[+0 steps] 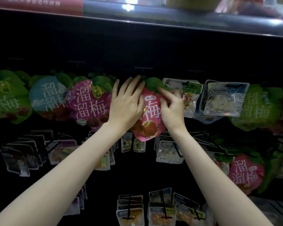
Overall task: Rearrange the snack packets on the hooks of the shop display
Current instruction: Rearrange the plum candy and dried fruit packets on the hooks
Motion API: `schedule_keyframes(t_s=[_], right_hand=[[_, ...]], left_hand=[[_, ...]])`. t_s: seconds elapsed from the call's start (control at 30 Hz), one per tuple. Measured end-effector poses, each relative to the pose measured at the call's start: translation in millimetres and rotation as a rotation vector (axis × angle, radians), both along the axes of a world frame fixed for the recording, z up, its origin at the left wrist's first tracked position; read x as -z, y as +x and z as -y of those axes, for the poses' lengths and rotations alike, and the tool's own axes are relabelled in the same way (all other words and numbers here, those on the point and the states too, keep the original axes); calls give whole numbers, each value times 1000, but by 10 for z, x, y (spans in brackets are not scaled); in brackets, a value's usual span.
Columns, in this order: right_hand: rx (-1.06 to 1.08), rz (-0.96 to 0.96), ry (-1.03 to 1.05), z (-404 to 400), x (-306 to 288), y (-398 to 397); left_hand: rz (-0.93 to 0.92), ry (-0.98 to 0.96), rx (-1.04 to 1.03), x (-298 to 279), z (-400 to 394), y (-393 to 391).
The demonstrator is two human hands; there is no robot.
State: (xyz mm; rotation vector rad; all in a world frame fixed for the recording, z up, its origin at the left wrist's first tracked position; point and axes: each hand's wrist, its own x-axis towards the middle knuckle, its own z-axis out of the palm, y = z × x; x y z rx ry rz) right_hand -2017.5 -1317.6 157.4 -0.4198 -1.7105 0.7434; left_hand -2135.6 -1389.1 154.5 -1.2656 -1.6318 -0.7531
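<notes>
Both hands are on the pink packet [149, 115] in the top row: left hand [127, 103] lies flat against it, right hand [171, 106] pinches its edge

**Dark hook display under a shelf**

A black display wall [137, 51] carries rows of hooks [178, 149] beneath a grey shelf edge [186, 22]. The top row holds fruit-shaped plum packets (green [5, 98], blue [47, 98], pink [91, 103]) and clear pouches [225, 98]; lower rows hold small clear pouches [132, 144].
</notes>
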Motion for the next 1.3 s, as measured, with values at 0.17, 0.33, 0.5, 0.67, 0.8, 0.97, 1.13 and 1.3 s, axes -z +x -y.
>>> schedule_keyframes(t_s=[0.17, 0.33, 0.5, 0.67, 0.8, 0.97, 1.13, 1.3], right_hand=[[112, 393, 124, -25, -46, -58], [11, 764, 137, -60, 50, 197], [53, 697, 54, -436, 400, 847], [48, 816, -74, -663, 1071, 1153], [-78, 472, -410, -615, 1712, 1209], [-208, 730, -464, -530, 2592, 1175], [-112, 1039, -291, -586, 3251, 1074], [-20, 1287, -168, -632, 3629, 958]], left_hand=[[96, -255, -67, 23, -47, -99], [180, -370, -3, 267, 37, -77], [292, -353, 209, 962, 180, 45], [320, -480, 114, 1347, 32, 127], [269, -387, 87, 1405, 98, 172], [115, -336, 211, 2041, 384, 472], [278, -693, 248, 2793, 360, 552], [609, -864, 149, 3219, 433, 550]])
